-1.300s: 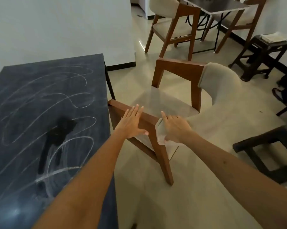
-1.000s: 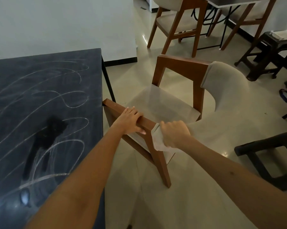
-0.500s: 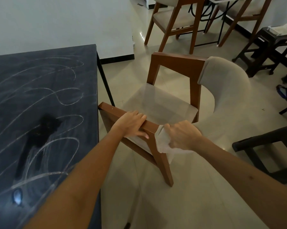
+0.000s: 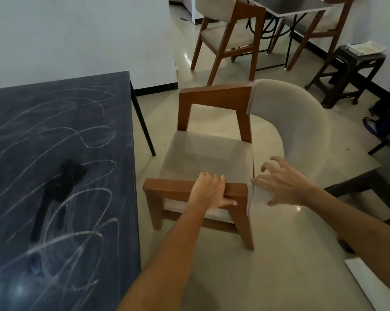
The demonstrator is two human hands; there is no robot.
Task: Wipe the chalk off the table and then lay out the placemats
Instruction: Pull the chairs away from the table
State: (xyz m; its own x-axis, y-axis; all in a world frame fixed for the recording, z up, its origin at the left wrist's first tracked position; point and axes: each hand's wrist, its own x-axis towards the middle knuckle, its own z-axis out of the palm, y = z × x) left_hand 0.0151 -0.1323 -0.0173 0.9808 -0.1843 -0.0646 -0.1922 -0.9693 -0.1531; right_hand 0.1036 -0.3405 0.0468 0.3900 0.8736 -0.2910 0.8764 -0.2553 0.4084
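Note:
The dark table (image 4: 54, 135) fills the left side, covered with white chalk scribbles and one wiped dark patch near its middle. A wooden armchair (image 4: 214, 102) with a beige seat and backrest stands to the right of the table. My left hand (image 4: 209, 193) is closed around the chair's near armrest. My right hand (image 4: 281, 182) hovers with fingers spread over the near end of the beige backrest, thumb touching the fabric. No placemats or wiping cloth can be made out.
Another wooden chair (image 4: 230, 34) and a dark dining table (image 4: 286, 5) stand at the back. A dark stool (image 4: 351, 72) carrying a white tray sits at the right wall. A dark bench (image 4: 369, 194) lies low right. A white sheet edge (image 4: 376, 286) shows at the bottom right corner.
The chair has turned so its near armrest now lies square to me. My right hand has let go of the backrest edge and spread its fingers. My left hand keeps its grip.

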